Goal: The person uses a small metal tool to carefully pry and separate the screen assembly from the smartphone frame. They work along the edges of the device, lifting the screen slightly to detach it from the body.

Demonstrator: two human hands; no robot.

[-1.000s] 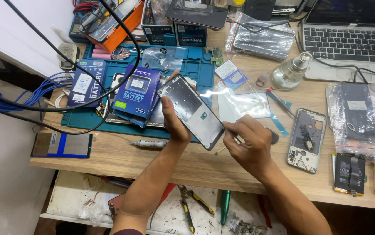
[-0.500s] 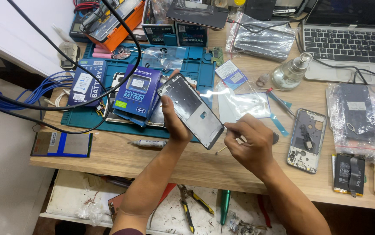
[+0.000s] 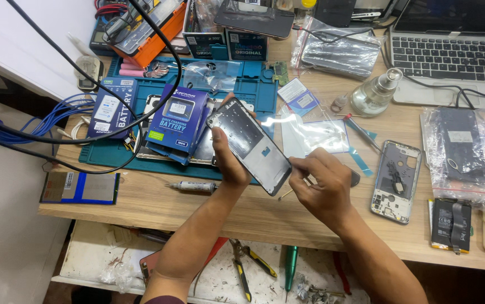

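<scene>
Blue battery boxes (image 3: 177, 121) stacked on the teal mat (image 3: 253, 73) at far left, a paler flat box (image 3: 110, 107) beside them, two dark upright cartons (image 3: 228, 45) further back. Orange case (image 3: 149, 28) at far left corner. Clear bags: one holding a grey part (image 3: 338, 50) at far centre, one holding a black slab (image 3: 462, 146) at right, red strip along its near edge. White-and-blue sachets (image 3: 300, 97) just right of the mat. Black-and-blue flat pack (image 3: 80, 187) on the near left edge of the bench (image 3: 141, 205).

Left hand (image 3: 228, 160) wrapped around the phone (image 3: 249, 145), thumb on its left edge, fingers behind, holding it tilted above the bench centre. Right hand (image 3: 321, 186) curled at the phone's near right corner, fingertips pressed together on something thin; what exactly, cannot tell. Bare phone frame (image 3: 395, 180) lying to the right, battery (image 3: 450, 224) near it.

Compared with a second ago: phone at much the same tilt, right hand a touch closer to its corner, packages unmoved.
</scene>
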